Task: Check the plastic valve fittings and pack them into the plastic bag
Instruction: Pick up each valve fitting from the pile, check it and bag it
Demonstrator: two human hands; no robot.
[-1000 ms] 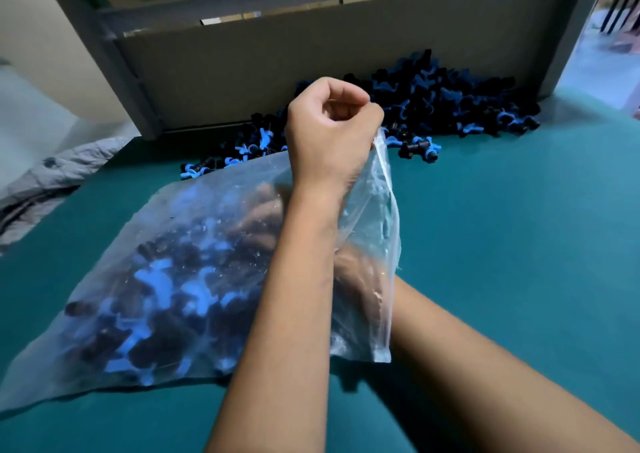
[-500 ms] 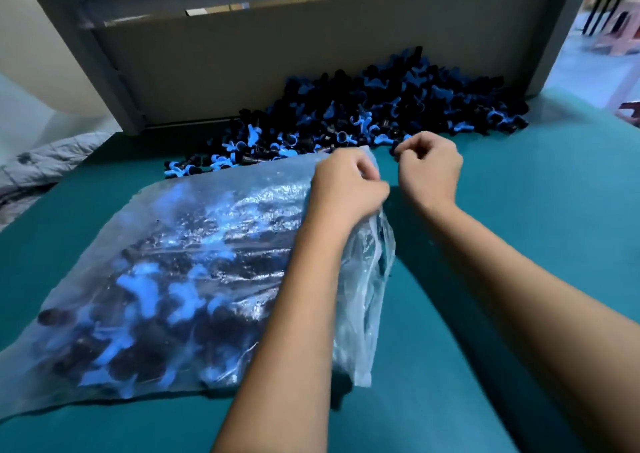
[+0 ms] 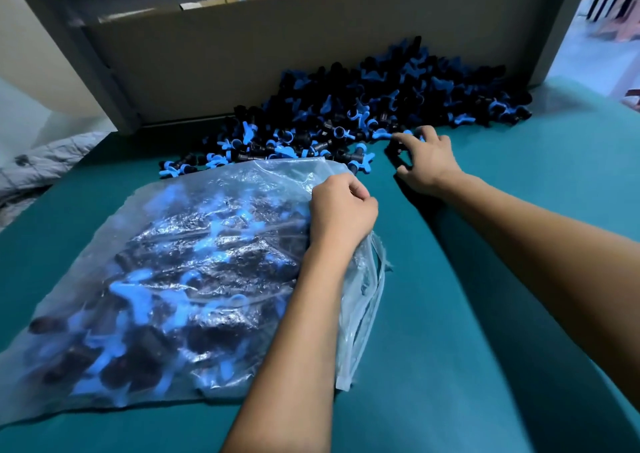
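1. Writing: none readable anywhere.
2. Left hand [image 3: 341, 212] pinches the plastic bag [image 3: 180, 265] mouth.
3. Right hand [image 3: 424, 161], fingers curled, grasps a black fitting [image 3: 394, 147] at the pile [image 3: 363, 113] edge, just beyond the bag.

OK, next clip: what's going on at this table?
A person is packing black-and-blue valve fittings into a clear plastic bag lying on a green table. The left hand grips the bag's open edge. The right hand reaches into the near edge of the loose pile, its fingers curled over a fitting. The bag already holds many.
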